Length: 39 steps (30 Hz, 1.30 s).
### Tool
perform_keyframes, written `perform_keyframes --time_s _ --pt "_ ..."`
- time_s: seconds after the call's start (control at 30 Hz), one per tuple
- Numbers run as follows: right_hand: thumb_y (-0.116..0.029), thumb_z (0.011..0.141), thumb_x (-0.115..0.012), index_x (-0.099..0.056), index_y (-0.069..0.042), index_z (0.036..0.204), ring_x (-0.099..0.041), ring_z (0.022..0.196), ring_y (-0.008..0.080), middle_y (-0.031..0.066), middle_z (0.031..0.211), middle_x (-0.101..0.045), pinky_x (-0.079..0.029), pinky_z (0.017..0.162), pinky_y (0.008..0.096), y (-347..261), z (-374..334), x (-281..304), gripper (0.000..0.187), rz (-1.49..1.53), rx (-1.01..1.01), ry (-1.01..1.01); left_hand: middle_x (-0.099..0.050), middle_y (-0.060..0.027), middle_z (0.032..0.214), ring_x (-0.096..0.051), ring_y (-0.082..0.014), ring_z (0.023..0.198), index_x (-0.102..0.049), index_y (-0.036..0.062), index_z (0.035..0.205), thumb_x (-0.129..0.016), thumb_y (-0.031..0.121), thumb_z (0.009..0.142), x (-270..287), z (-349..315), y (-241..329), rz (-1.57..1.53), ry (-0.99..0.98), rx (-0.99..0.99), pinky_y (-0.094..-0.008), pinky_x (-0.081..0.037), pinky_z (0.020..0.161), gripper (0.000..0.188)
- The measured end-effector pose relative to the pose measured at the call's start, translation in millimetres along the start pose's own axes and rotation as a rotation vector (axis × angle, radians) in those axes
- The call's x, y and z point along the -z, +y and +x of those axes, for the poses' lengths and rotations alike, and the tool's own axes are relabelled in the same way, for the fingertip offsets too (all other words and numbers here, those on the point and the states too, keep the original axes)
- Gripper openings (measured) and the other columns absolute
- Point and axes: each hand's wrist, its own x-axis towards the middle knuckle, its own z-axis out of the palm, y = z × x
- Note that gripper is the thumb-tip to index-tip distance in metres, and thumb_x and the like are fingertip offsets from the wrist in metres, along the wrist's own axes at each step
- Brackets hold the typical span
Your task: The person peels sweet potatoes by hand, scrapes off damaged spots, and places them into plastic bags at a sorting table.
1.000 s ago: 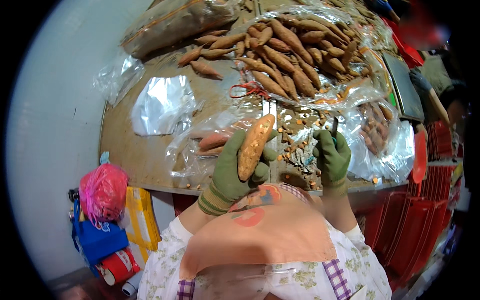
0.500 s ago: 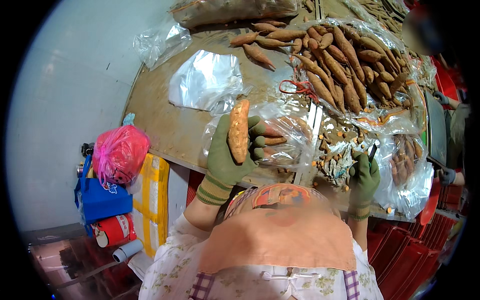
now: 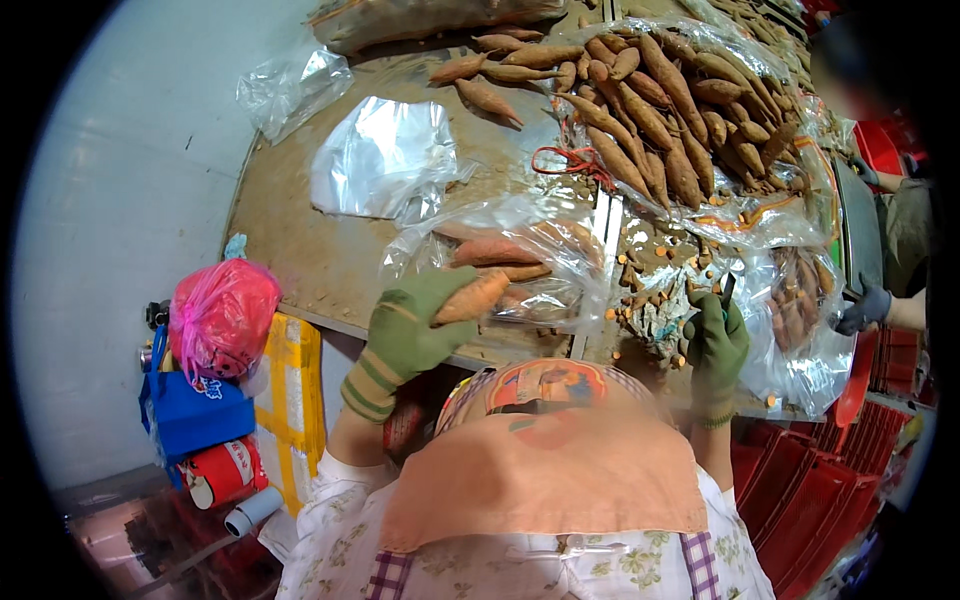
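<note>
My left hand (image 3: 415,325), in a green knit glove, is closed around a sweet potato (image 3: 476,297). It holds the sweet potato at the near edge of a clear plastic bag (image 3: 570,270) in which several sweet potatoes (image 3: 495,250) lie. My right hand (image 3: 718,345), gloved alike, is closed on a slim tool with a dark end (image 3: 729,287); the rest is hidden in the fist, so its kind is unclear. Next to that hand, cut-off sweet potato ends (image 3: 640,305) are scattered over crumpled plastic (image 3: 668,318).
A large heap of sweet potatoes (image 3: 690,120) lies far right on the table (image 3: 280,215), a red tie (image 3: 570,160) beside it. Flat clear bags (image 3: 385,155) lie left; another filled bag (image 3: 800,290) is right. A co-worker's gloved hand (image 3: 865,310) shows at the right edge.
My left hand has moved left and nearer to me, turning the sweet potato from upright to slanting over the bag's near edge. My right hand keeps its hold on the dark-ended tool.
</note>
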Motion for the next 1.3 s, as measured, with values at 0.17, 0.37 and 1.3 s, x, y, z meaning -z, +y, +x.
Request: perform_keyframes --time_s 0.17,0.37,1.3 --pt "-0.027 0.1 -0.065 -0.071 -0.003 0.099 -0.042 0.044 0.0045 0.0014 0.062 -0.059 -0.029 0.042 0.0209 -7.8 -2.1 -12.8 0.025 -0.041 -0.007 -0.051 -0.068 -0.019 0.12 -0.063 -0.0379 0.112 -0.064 0.0079 0.13 -0.077 0.025 0.076 -42.0 19.4 -8.3 0.065 -0.106 0.022 -0.0457 -0.049 0.098 0.057" --pt "-0.027 0.098 -0.066 -0.071 -0.003 0.096 -0.043 0.044 0.0031 0.0003 0.062 -0.061 -0.028 0.041 0.0209 -9.2 -5.1 -21.1 0.024 -0.046 0.04 -0.064 -0.068 -0.0161 0.119 -0.062 -0.0373 0.11 -0.067 0.0103 0.126 -0.076 0.031 0.078 -74.3 52.2 -24.9 0.288 -0.178 -0.066 -0.0479 -0.048 0.094 0.053" --pt "-0.03 0.097 -0.07 -0.071 0.002 0.096 -0.056 0.067 0.0066 0.0 0.072 -0.065 -0.047 0.062 0.0262 28.9 34.9 -20.5 0.032 -0.188 0.139 -0.136 -0.065 -0.0152 0.123 -0.058 -0.0381 0.118 -0.071 0.0049 0.109 -0.075 0.023 0.076 -79.6 50.0 -34.2 0.34 0.187 -0.193 -0.0534 -0.042 0.105 0.038"
